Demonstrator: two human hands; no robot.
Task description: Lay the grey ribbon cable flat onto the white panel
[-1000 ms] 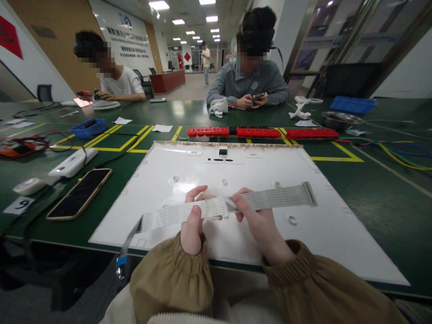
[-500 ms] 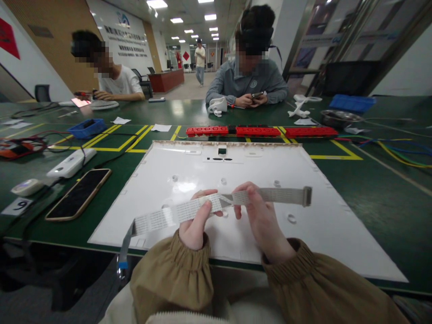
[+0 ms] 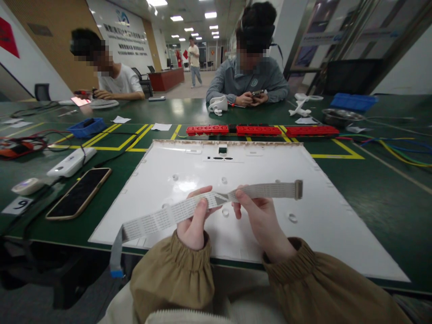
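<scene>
A flat grey-white ribbon cable (image 3: 158,221) stretches between my two hands above a large white panel (image 3: 249,243). My left hand (image 3: 194,220) pinches it near its middle, thumb on top. Just right of a diagonal fold, my right hand (image 3: 261,218) grips the same cable between thumb and fingers. A grey connector (image 3: 299,189) sits on the cable's right end. The left end bends down past the panel's front edge and finishes in a blue tab (image 3: 117,273). The panel lies flat, with small round raised rings and a square cutout near its far edge.
A phone (image 3: 79,193), a white power strip (image 3: 71,163) and black cables lie to the left. Red strips (image 3: 253,131) line the table beyond the panel. Two people sit across the table, one holding a phone (image 3: 258,93); another person walks behind.
The ribbon cable has shifted left, its right end tilting up a little. My right hand's thumb has moved left, closer to the fold. The person behind has walked nearer.
</scene>
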